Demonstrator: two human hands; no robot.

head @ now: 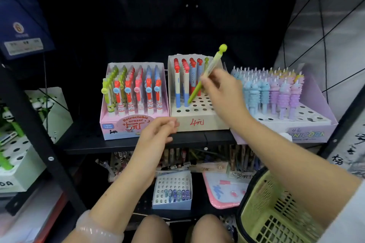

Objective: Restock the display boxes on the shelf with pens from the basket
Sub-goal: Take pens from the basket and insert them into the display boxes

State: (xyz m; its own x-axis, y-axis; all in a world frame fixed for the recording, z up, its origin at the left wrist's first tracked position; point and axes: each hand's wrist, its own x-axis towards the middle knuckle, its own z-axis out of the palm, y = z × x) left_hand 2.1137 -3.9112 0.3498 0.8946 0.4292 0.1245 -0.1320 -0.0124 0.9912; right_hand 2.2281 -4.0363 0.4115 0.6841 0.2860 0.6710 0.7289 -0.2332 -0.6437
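**Green pen over middle box**

Right hand pinches a green pen, tilted, tip at the holes of the cream display box on the shelf. Left hand empty, fingers loosely curled, just beside the box front. Green basket lower right.

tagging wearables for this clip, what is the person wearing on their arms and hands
Both hands are bare: no gloves or rings show on the left hand or the right hand. The left wrist carries a clear, glossy bangle with a faint pink tint. The left forearm is uncovered. At the right edge, a white sleeve covers the right upper arm; the forearm below it is bare.
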